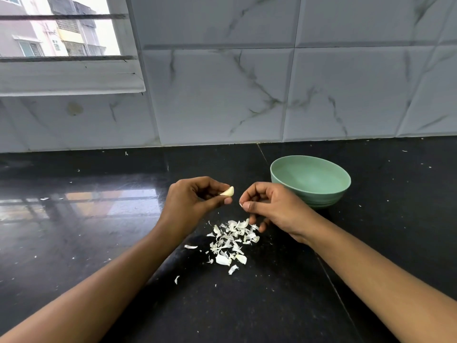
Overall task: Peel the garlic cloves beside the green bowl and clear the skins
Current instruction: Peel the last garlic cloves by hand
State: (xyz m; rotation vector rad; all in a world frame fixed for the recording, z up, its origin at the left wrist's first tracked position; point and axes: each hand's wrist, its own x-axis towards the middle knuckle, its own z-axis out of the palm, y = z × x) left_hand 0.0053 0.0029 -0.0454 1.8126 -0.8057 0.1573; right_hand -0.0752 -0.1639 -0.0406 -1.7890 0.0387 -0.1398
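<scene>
Lightly, my left hand (195, 199) pinches the peeled garlic clove (227, 191) at one end (probably slick, so firm pads); my right hand (269, 206) nips papery skin (241, 204).

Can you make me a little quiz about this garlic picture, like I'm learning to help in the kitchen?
1. True or false: the pile of skins lies inside the green bowl.
2. What does the left hand hold? A: a knife. B: a garlic clove. C: a spoon.
3. Fill the gap: the right hand pinches a tiny white scrap of garlic ____.

Key
1. False: the skins lie on the black counter, nearer than the bowl.
2. B.
3. Skin.
</scene>
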